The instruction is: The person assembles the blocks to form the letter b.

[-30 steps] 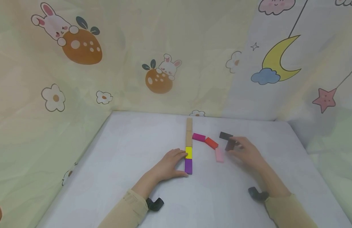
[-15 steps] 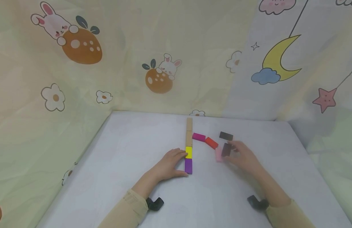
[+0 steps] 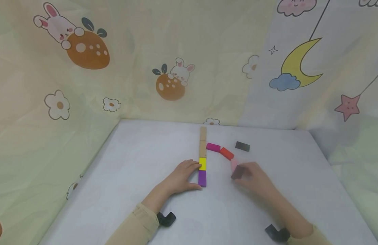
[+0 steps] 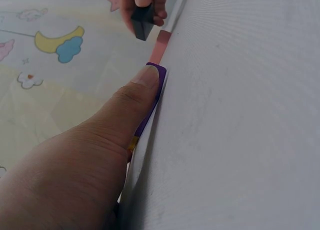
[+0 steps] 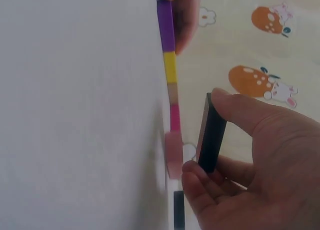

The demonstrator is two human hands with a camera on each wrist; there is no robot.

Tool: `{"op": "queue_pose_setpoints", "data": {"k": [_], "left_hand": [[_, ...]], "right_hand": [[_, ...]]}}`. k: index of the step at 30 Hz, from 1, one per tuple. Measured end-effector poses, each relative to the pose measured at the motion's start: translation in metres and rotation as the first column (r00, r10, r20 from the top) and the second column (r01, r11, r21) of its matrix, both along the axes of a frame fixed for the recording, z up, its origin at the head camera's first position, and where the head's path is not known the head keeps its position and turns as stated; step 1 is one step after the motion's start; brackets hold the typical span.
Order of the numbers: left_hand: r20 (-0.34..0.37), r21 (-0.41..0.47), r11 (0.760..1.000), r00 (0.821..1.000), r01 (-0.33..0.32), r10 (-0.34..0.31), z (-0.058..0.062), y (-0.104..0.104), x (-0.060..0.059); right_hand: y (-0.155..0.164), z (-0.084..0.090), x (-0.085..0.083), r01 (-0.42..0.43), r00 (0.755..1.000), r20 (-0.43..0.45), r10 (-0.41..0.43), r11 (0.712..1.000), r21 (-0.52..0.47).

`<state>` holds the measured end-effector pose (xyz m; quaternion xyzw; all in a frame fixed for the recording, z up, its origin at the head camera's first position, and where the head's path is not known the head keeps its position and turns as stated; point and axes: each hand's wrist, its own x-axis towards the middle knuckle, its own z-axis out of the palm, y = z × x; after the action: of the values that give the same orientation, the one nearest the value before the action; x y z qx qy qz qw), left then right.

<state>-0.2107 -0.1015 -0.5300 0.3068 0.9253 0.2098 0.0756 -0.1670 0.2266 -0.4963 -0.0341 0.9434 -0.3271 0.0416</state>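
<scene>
Head view puts our right hand [image 3: 256, 178] a little right of the frame's centre, low on the white table [image 3: 140, 177], with thumb and fingers pinched on a dark block [image 3: 237, 172]. We hold that block lifted at the hand's left tip, just below the pale pink block [image 3: 234, 163], and in this view we cannot tell whether the two touch. In the right wrist view the dark block [image 5: 210, 134] stands clear of the surface, the thumb on its upper end and the fingers under its lower end, with the pale pink block [image 5: 174, 155] just to its left.

Our left hand [image 3: 181, 177] lies flat left of centre, fingers straight against a column of blocks: the thumb presses the purple block [image 3: 202, 178] and the fingertips meet the yellow block [image 3: 202, 163]. Above these the column runs on in plain wooden blocks [image 3: 203, 141].

Further out, a magenta block [image 3: 213, 147] and a red block [image 3: 227, 153] lead down to the pink one. A second dark block [image 3: 242, 146] lies alone at the upper right of the group, well apart from both hands.
</scene>
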Motion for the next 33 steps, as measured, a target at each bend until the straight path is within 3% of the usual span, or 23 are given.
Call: {"op": "queue_pose_setpoints", "data": {"k": [7, 20, 24, 33], "left_hand": [[-0.001, 0.002, 1.0, 1.0, -0.001, 0.001, 0.001, 0.0, 0.0], [-0.012, 0.003, 1.0, 1.0, 0.005, -0.005, -0.002, 0.0, 0.0], [-0.016, 0.0, 1.0, 1.0, 0.008, -0.008, -0.001, 0.0, 0.0], [-0.041, -0.004, 1.0, 0.999, 0.016, -0.016, -0.001, -0.001, -0.001]], "right_hand": [[-0.011, -0.008, 0.011, 0.001, 1.0, -0.024, -0.001, 1.0, -0.01], [-0.024, -0.009, 0.017, 0.056, 0.997, 0.063, -0.054, 0.998, -0.034], [-0.028, -0.011, 0.016, 0.065, 0.992, 0.104, -0.065, 0.998, -0.002], [-0.029, -0.02, 0.014, 0.029, 0.996, 0.088, -0.034, 0.997, 0.066]]}}
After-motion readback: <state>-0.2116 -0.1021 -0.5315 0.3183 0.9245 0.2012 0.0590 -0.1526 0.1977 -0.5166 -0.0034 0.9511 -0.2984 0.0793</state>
